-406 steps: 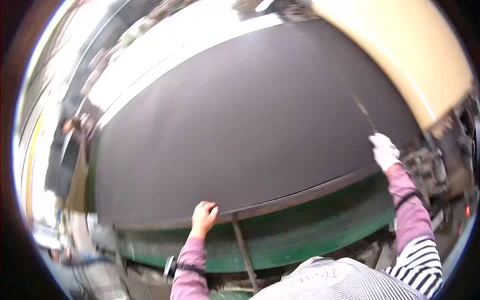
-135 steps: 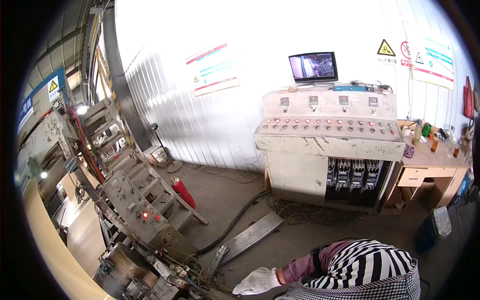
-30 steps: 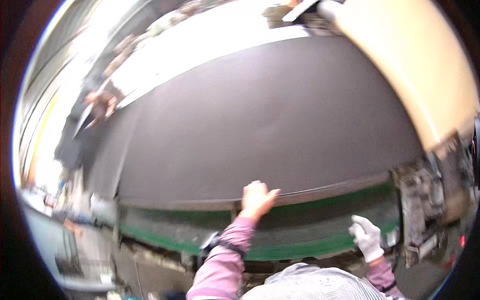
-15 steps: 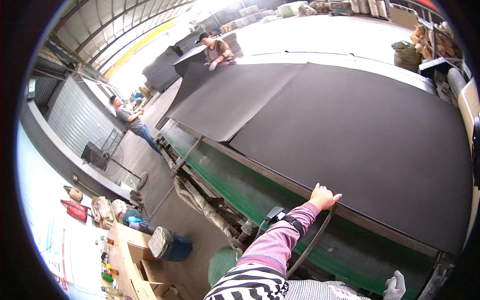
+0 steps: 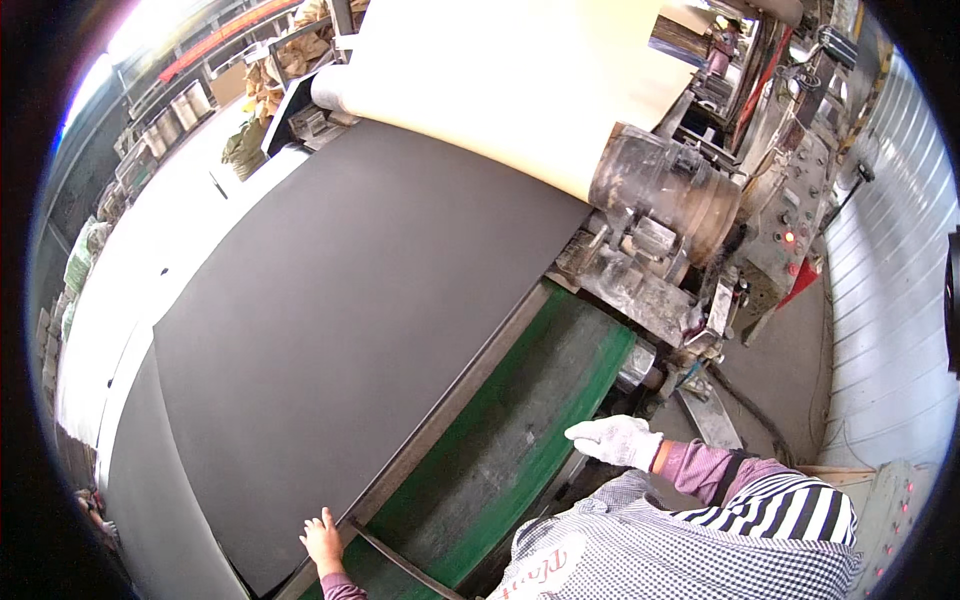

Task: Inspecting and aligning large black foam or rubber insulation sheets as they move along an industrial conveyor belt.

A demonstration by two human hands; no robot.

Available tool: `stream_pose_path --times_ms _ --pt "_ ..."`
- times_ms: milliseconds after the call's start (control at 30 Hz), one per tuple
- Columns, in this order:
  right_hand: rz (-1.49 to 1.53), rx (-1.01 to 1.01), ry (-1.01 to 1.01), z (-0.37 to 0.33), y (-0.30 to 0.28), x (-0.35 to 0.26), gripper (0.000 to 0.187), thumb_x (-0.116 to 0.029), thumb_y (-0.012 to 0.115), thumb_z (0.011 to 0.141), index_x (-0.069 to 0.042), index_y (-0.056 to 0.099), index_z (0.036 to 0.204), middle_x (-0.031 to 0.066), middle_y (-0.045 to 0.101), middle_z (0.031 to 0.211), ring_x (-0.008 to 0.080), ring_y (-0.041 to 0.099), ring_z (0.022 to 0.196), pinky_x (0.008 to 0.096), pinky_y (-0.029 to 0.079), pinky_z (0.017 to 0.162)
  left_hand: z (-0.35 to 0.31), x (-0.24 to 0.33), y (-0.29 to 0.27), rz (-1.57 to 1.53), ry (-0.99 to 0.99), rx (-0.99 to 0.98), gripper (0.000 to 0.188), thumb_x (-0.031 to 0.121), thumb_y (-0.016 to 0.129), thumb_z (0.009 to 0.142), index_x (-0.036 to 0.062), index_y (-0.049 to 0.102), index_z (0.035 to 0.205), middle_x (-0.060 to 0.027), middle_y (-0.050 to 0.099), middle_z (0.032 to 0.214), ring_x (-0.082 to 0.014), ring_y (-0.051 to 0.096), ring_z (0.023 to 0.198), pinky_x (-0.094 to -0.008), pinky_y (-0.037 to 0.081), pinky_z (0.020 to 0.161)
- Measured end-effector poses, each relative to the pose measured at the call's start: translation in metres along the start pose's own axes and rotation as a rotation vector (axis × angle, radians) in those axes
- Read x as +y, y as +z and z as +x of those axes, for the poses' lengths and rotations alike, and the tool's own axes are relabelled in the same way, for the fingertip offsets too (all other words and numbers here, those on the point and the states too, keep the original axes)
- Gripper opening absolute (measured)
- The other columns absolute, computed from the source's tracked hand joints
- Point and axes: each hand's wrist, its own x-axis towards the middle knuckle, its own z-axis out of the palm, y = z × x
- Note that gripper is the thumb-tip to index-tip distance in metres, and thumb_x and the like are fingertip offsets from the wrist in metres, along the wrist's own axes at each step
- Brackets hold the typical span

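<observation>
My bare left hand (image 5: 323, 543) rests at the metal rail (image 5: 440, 422) along the near edge of a large black sheet (image 5: 350, 310), fingers apart and holding nothing. Out to the right, my right hand (image 5: 615, 442) wears a white glove. Its fingers are stretched out together, with nothing visible in them, close to the edge of the green belt (image 5: 590, 375). The black sheet lies flat and reaches under a wide cream-coloured sheet (image 5: 490, 80) at the far end. A second dark sheet (image 5: 150, 480) lies at its left, edges meeting or slightly overlapping.
Beside the cream sheet stands a worn metal roller drive (image 5: 665, 190). Farther right is a control panel (image 5: 790, 230) with a lit red light. A thin metal bar (image 5: 405, 560) crosses the green belt. At the left rim part of another person (image 5: 98, 515) shows.
My view has swung right, from the co-workers toward the machine end. My left hand stays at the rail. My gloved right hand now shows fully, stretched out beside the belt.
</observation>
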Motion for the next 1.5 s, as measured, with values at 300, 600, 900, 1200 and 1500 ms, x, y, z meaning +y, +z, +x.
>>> stream_pose_path --times_ms 300,600,900,1200,1500 --pt "0.165 0.085 -0.051 0.016 0.006 -0.012 0.034 -0.033 0.061 0.095 -0.013 0.068 0.122 0.0093 0.073 0.113 0.0283 0.071 0.100 0.0374 0.055 0.088 0.013 0.171 -0.068 -0.301 0.037 0.550 0.063 0.059 0.055 0.093 -0.0015 0.067 0.081 -0.0200 0.065 0.089 -0.0355 0.061 0.090 -0.0493 0.045 0.079" --pt "-0.043 0.236 -0.582 0.136 0.018 -0.131 0.032 -0.014 0.069 0.086 -0.008 0.069 0.118 0.0141 0.068 0.121 0.0302 0.065 0.115 0.0392 0.050 0.102 -0.044 0.069 -0.104 -0.797 -0.133 1.029 0.024 0.013 0.072 0.086 0.0053 0.070 0.108 -0.0115 0.069 0.110 -0.0300 0.062 0.107 -0.0395 0.048 0.097" --pt "-0.146 0.107 -0.539 0.227 0.122 -0.302 0.055 -0.034 0.073 0.081 -0.005 0.057 0.124 0.0173 0.060 0.120 0.0358 0.059 0.113 0.0454 0.052 0.092 -0.044 -0.124 0.042 -0.488 -0.710 0.494 0.052 0.028 0.073 0.083 -0.0027 0.061 0.123 -0.0203 0.060 0.125 -0.0360 0.053 0.121 -0.0460 0.043 0.105" --pt "-0.405 0.100 -0.585 0.268 0.067 -0.193 0.062 -0.031 0.073 0.078 -0.009 0.057 0.134 0.0173 0.057 0.136 0.0356 0.054 0.125 0.0457 0.044 0.107 -0.048 -0.156 0.050 -0.565 -0.744 0.434 0.043 0.039 0.073 0.075 -0.0005 0.073 0.093 -0.0225 0.071 0.096 -0.0387 0.068 0.097 -0.0500 0.054 0.088" --pt "-0.654 0.097 -0.322 0.297 -0.027 -0.115 0.064 -0.014 0.067 0.086 -0.008 0.046 0.146 0.0170 0.049 0.148 0.0332 0.046 0.136 0.0405 0.036 0.115 -0.037 -0.021 -0.006 -0.729 -0.330 0.276 0.046 0.039 0.062 0.084 -0.0015 0.069 0.104 -0.0211 0.064 0.112 -0.0379 0.059 0.114 -0.0464 0.049 0.099"
